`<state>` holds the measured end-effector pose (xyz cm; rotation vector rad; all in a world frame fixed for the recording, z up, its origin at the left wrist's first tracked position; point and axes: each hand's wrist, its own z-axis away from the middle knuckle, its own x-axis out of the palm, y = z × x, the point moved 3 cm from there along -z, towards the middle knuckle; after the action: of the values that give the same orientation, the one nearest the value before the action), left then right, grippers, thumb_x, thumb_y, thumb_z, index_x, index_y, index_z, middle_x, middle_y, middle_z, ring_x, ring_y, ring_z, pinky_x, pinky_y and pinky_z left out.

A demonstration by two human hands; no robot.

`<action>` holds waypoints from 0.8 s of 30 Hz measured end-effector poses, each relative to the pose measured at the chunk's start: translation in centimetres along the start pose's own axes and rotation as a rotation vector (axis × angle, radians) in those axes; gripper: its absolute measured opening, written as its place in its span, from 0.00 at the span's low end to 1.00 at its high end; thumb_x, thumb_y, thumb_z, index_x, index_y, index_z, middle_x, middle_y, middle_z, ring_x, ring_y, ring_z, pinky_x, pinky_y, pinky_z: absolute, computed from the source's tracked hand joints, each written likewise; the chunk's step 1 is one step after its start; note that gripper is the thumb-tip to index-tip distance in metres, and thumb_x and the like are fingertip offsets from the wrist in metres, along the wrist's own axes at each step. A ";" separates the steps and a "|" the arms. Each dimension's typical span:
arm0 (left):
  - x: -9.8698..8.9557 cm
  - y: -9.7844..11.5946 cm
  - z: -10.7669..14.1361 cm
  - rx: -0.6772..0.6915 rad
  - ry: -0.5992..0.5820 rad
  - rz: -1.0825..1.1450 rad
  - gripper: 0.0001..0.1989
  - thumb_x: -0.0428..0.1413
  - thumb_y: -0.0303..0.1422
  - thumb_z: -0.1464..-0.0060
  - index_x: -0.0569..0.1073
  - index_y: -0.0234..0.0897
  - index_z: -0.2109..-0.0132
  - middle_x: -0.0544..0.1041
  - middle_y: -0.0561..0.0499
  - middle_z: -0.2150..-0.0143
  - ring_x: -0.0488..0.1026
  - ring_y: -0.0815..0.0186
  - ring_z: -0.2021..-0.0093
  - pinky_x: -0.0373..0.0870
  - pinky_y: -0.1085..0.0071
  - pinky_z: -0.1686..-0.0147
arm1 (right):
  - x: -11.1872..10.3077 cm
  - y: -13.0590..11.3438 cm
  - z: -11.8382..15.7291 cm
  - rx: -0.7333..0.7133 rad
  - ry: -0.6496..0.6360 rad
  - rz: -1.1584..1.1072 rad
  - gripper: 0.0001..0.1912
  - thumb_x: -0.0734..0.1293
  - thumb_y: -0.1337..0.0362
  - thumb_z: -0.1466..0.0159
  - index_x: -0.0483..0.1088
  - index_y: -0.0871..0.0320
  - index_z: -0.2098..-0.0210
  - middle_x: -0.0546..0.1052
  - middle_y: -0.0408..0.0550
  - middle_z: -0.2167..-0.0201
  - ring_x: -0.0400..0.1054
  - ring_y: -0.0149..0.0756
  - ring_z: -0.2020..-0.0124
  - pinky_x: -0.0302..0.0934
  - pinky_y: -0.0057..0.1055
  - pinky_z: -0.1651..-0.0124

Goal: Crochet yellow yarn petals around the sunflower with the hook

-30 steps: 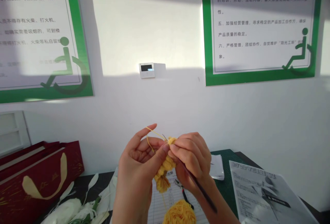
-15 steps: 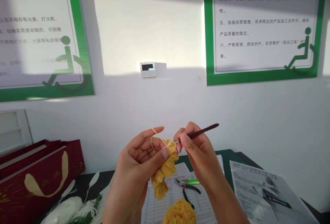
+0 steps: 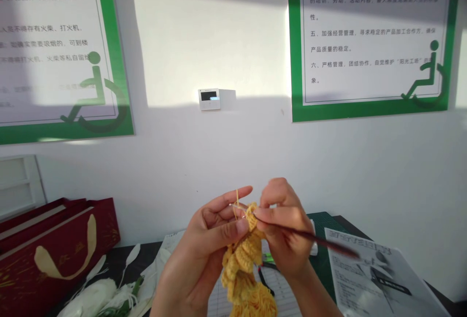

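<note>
Pinched between the thumb and fingers of my left hand (image 3: 211,234) is a ruffled yellow crochet piece (image 3: 242,258), which hangs downward. A strand of yellow yarn (image 3: 237,200) loops over my raised left index finger. My right hand (image 3: 286,224) grips a crochet hook (image 3: 321,241) with a dark brown handle that slants down to the right. Its thin metal end lies at the top of the crochet piece, partly hidden by fingers. Below the hands sits a ball of yellow yarn (image 3: 257,302), its top overlapped by the hanging piece.
Printed sheets (image 3: 272,288) and black-handled pliers (image 3: 265,280) lie under my hands. At right, a clear bag with a printed sheet (image 3: 383,278) rests by a green cutting mat (image 3: 323,268). Dark red gift bags (image 3: 65,253) and white yarn pieces (image 3: 91,300) are at left.
Both hands have shifted slightly right and down with the crochet piece. The hook's handle has swung from pointing up right to pointing down right.
</note>
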<state>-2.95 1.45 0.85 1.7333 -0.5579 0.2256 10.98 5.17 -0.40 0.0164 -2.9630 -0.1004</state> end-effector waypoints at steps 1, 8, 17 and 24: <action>-0.2 0.2 0.1 0.002 0.001 -0.013 0.26 0.74 0.25 0.57 0.84 0.36 0.47 0.81 0.48 0.65 0.81 0.62 0.66 0.79 0.66 0.61 | 0.0 0.4 -0.3 0.123 -0.018 -0.153 0.04 0.66 0.65 0.29 0.73 0.51 0.60 0.72 0.43 0.69 0.67 0.37 0.66 0.60 0.39 0.62; -0.7 1.0 0.6 -0.031 -0.074 -0.085 0.22 0.74 0.26 0.59 0.86 0.36 0.53 0.80 0.48 0.66 0.79 0.62 0.68 0.79 0.67 0.66 | -0.2 1.4 -0.4 0.599 0.006 -0.681 0.08 0.67 0.59 0.28 0.72 0.54 0.63 0.70 0.41 0.73 0.63 0.33 0.70 0.56 0.34 0.64; -0.5 1.3 0.8 0.125 0.092 -0.223 0.22 0.74 0.25 0.55 0.85 0.38 0.51 0.82 0.48 0.66 0.79 0.64 0.66 0.77 0.74 0.66 | 2.1 2.0 0.8 1.045 -0.144 -0.886 0.17 0.73 0.52 0.35 0.66 0.56 0.70 0.66 0.38 0.77 0.58 0.31 0.74 0.50 0.29 0.68; 0.0 1.1 0.9 0.156 0.133 -0.245 0.29 0.76 0.25 0.60 0.84 0.40 0.47 0.80 0.50 0.66 0.79 0.64 0.64 0.77 0.72 0.62 | 2.0 2.4 1.0 1.004 -0.185 -0.867 0.19 0.72 0.52 0.35 0.61 0.53 0.70 0.67 0.38 0.76 0.60 0.32 0.73 0.54 0.30 0.68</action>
<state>-3.64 0.46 1.60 1.9033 -0.2324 0.2122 8.79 7.60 -0.87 1.4188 -2.5711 1.2859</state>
